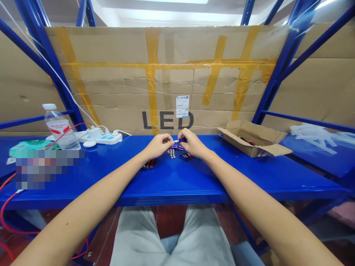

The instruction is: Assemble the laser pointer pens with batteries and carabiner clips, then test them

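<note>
Above the middle of the blue table, my left hand (159, 145) and my right hand (191, 142) meet with closed fingertips. Between them is a small blue metal tube with a silver end (176, 141); my left fingers pinch the silver end and my right fingers the blue body. Just below lie purple metal pieces (179, 147). Small round silver pieces (172, 154) form short rows on the tabletop. Coloured carabiner clips (188, 157) lie in a loose pile below my right hand. Beside my left wrist are several dark red tubes (149, 164), partly hidden by the forearm.
An open cardboard box (257, 150) with dark and red items stands at the right. At the left are a water bottle (59, 129), a white power strip (109, 138), a green packet (30, 147) and red cables. A cardboard wall (119, 92) closes the table's back.
</note>
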{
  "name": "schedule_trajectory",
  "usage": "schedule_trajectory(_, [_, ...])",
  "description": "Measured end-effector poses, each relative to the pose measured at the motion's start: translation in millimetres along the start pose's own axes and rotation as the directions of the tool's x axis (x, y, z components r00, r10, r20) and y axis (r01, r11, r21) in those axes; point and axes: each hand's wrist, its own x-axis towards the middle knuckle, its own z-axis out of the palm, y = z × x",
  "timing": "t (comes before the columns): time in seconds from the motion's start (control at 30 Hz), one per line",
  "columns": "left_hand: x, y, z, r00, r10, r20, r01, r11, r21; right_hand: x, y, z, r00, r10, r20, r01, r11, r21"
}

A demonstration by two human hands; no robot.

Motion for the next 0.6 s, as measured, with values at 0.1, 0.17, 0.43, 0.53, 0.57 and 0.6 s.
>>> schedule_trajectory(0.1, [-1.4, 0.4, 0.2, 1.000, -0.016, -0.009, 0.017, 1.000, 0.012, 0.8, 1.4, -1.6, 1.000, -0.017, 0.006, 0.017, 0.999, 0.036])
schedule_trajectory(0.17, [-3.0, 0.7, 0.8, 1.000, -0.007, -0.008, 0.008, 0.999, 0.042, 1.4, 2.8, -2.4, 0.999, 0.021, 0.032, -0.023, 0.997, 0.074])
schedule_trajectory(0.43, [-7.0, 3.4, 1.4, 0.971, 0.237, 0.027, -0.230, 0.904, 0.361, -1.2, -2.0, -8.0, 0.982, 0.121, 0.142, -0.144, 0.975, 0.166])
schedule_trajectory(0.53, [-6.6, 3.8, -0.7, 0.963, 0.270, 0.027, -0.258, 0.880, 0.398, -3.2, -5.6, -5.7, 0.982, 0.086, 0.167, -0.115, 0.978, 0.175])
schedule_trajectory(0.57, [-6.3, 4.0, -1.6, 0.964, 0.263, 0.025, -0.251, 0.883, 0.396, -3.6, -6.3, -4.6, 0.982, 0.075, 0.171, -0.106, 0.978, 0.181])
schedule_trajectory(0.6, [-6.1, 4.4, -2.5, 0.967, 0.255, 0.026, -0.244, 0.887, 0.392, -3.9, -6.8, -3.6, 0.983, 0.066, 0.171, -0.097, 0.978, 0.185])
